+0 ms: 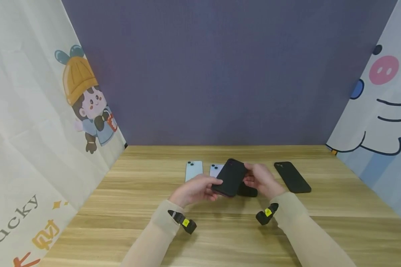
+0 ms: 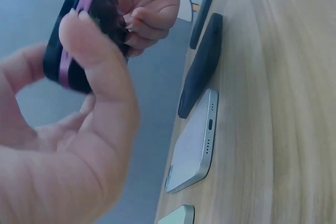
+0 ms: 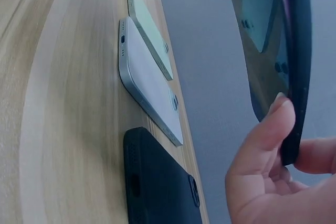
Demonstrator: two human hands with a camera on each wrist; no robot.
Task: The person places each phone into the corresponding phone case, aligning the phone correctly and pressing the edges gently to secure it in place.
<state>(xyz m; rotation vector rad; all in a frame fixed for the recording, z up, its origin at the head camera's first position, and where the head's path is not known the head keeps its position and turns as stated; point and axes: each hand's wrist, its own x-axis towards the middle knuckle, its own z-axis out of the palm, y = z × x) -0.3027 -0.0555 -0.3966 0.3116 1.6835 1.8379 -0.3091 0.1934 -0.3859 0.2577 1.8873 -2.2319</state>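
A phone with a pink-purple edge, in a black case (image 1: 230,178), is held up over the table between both hands, case side toward the head view. My left hand (image 1: 197,189) grips its lower left side. In the left wrist view the thumb crosses the pink-purple edge (image 2: 64,69). My right hand (image 1: 262,180) pinches the case's right side between thumb and fingers. The glossy screen (image 3: 265,72) faces down and reflects the phones below. Beneath it lies another black phone case (image 1: 248,190), partly hidden by the held phone.
A pale lilac phone (image 1: 215,169) lies camera side up behind the left hand, with a pale mint phone (image 1: 194,170) to its left. A further black phone case (image 1: 292,177) lies to the right. A dark panel (image 1: 227,74) stands along the table's back edge.
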